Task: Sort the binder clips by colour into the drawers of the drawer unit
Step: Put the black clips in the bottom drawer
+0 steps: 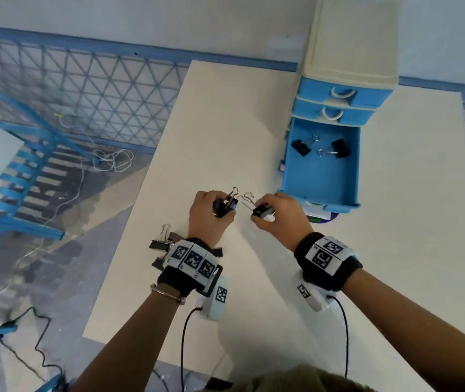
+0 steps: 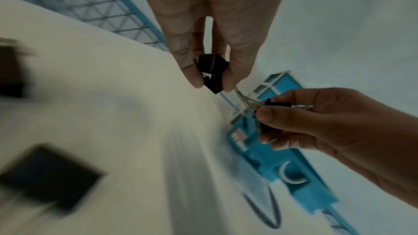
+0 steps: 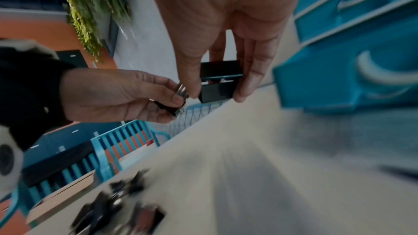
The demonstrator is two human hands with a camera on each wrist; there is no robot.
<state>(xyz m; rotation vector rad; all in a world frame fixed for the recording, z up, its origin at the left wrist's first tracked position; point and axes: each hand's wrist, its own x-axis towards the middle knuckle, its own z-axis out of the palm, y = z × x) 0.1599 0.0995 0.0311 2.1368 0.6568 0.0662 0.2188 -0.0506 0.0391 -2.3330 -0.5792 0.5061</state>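
Note:
My left hand (image 1: 224, 211) pinches a black binder clip (image 1: 227, 206) above the white table (image 1: 225, 123); the left wrist view has the clip (image 2: 212, 72) between thumb and fingers (image 2: 192, 71). My right hand (image 1: 262, 215) holds another black clip (image 1: 262, 210), seen close in the right wrist view (image 3: 218, 81). Their wire handles (image 1: 242, 197) meet between the hands. The blue and cream drawer unit (image 1: 347, 80) stands at the far right, its bottom drawer (image 1: 321, 176) pulled out with two black clips (image 1: 300, 147) (image 1: 340, 148) inside. The upper two drawers are closed.
A pile of black binder clips (image 1: 163, 244) lies on the table by my left wrist, blurred in the right wrist view (image 3: 117, 203). A blue mesh fence (image 1: 70, 89) and blue rack (image 1: 13, 179) stand off the table's left edge. Cables lie on the floor.

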